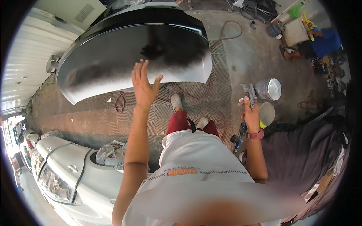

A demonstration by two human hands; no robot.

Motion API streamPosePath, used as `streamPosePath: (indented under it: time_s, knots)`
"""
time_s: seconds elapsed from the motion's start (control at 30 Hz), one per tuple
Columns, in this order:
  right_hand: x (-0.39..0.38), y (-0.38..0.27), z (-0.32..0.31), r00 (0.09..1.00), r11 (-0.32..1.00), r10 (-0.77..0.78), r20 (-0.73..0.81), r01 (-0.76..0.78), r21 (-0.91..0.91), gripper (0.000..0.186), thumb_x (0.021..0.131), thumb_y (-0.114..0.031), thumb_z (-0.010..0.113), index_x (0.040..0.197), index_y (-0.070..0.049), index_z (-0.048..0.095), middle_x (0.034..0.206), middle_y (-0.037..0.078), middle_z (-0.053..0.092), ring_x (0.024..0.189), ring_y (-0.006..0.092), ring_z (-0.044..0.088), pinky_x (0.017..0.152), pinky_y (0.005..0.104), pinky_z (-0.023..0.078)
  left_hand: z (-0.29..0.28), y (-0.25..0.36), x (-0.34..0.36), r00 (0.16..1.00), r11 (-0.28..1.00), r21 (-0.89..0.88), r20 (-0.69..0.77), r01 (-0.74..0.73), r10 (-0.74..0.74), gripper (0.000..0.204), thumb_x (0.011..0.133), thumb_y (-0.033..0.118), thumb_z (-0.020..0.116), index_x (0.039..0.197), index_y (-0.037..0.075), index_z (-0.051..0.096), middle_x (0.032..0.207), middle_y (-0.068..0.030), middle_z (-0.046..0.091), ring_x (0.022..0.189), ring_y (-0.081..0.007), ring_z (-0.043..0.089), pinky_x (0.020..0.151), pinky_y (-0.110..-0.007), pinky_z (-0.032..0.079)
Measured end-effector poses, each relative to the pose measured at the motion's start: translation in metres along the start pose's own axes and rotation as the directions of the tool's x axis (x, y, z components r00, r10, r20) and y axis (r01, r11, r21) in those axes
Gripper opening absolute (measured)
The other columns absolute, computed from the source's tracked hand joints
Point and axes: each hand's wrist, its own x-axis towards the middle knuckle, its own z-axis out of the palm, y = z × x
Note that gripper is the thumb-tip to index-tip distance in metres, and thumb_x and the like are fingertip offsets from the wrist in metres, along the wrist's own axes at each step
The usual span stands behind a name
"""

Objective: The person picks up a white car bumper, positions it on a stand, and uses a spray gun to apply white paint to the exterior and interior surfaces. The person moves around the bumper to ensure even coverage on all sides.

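Note:
My left hand (145,84) is raised with spread fingers at the near edge of a car body panel (105,54), which is glossy black at the back and patchy dark grey fading to white toward me. Whether the fingertips touch it, I cannot tell. My right hand (251,109) grips a silver spray gun (249,92) off to the panel's right, with a dark fitting (241,132) and valve below it. Beside that hand are a metal-lidded pail (273,89) and an open pale bucket (267,113).
A white car (56,158) with strapped parts stands at lower left. A red hose (120,103) loops over the gridded floor mat. A co-worker in a blue top (328,41) is at upper right among clutter (324,67). A dark cloth (301,150) covers something on my right.

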Motion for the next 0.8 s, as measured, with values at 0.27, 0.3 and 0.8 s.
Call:
streamPosePath:
  time_s: [0.27, 0.3, 0.8]
  knots:
    - [0.011, -0.115, 0.092, 0.988, 0.996, -0.081, 0.135, 0.086, -0.034, 0.034, 0.108, -0.031, 0.061, 0.121, 0.001, 0.064, 0.095, 0.007, 0.076, 0.052, 0.0070, 0.054, 0.047, 0.0245, 0.044, 0.009, -0.097, 0.114, 0.997, 0.986, 0.166, -0.071, -0.025, 0.037, 0.106, 0.094, 0.065, 0.066, 0.167, 0.002, 0.021, 0.173, -0.0248, 0.020, 0.161, -0.0449, 0.013, 0.127, -0.065, 0.013]
    - [0.012, -0.129, 0.103, 0.983, 0.995, -0.085, 0.160, 0.092, -0.035, 0.035, 0.109, -0.032, 0.061, 0.122, 0.001, 0.064, 0.096, 0.007, 0.075, 0.053, 0.0062, 0.053, 0.047, 0.0234, 0.045, 0.016, -0.101, 0.122, 0.995, 0.985, 0.167, -0.088, -0.038, 0.053, 0.107, 0.094, 0.064, 0.066, 0.167, 0.001, 0.020, 0.173, -0.0254, 0.019, 0.161, -0.0456, 0.011, 0.126, -0.066, 0.011]
    - [0.025, -0.209, 0.161, 0.881, 0.996, -0.055, 0.469, 0.079, -0.032, 0.064, 0.107, -0.024, 0.065, 0.165, -0.015, 0.039, 0.097, 0.002, 0.070, 0.068, 0.0029, 0.058, 0.051, 0.0219, 0.048, 0.110, 0.040, 0.110, 0.806, 0.870, -0.108, 0.337, -0.481, 0.488, 0.087, 0.094, 0.057, 0.063, 0.164, 0.013, 0.037, 0.174, -0.0027, 0.028, 0.162, -0.0270, 0.017, 0.126, -0.066, 0.017]
